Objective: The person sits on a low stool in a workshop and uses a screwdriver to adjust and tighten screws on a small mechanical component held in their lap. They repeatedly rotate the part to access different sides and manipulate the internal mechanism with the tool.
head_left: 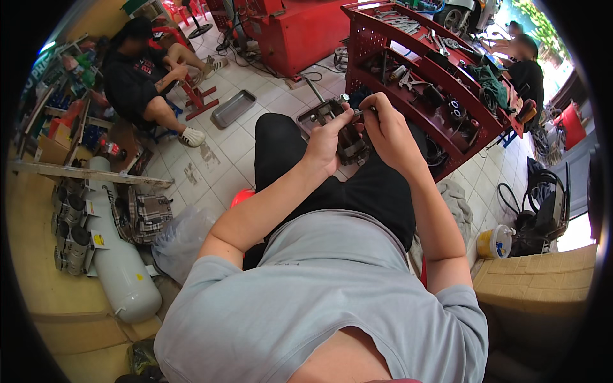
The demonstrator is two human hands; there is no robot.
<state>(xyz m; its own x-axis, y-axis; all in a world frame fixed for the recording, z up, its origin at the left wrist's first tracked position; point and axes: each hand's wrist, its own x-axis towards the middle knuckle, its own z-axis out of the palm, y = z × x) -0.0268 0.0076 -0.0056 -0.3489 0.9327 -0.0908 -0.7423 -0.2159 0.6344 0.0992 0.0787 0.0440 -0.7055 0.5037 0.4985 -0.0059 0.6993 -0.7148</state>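
Between my knees is a dark metal assembly [351, 145] with a long silver rod [313, 89] sticking up from a tray-like piece behind it. My left hand [325, 143] is closed on this assembly, thumb across a short metal piece near its top. My right hand [383, 121] is closed around a slim metal tool [361, 111] at the top right of the assembly; much of the tool is hidden by my fingers.
Ahead right stands a red tool cart [421, 127] holding wrenches and parts. A person [134, 83] sits at left near a metal pan [233, 108]; another person [527, 76] is behind the cart. Left lies a grey cylinder [118, 255]; right, a yellow-labelled bucket [495, 241].
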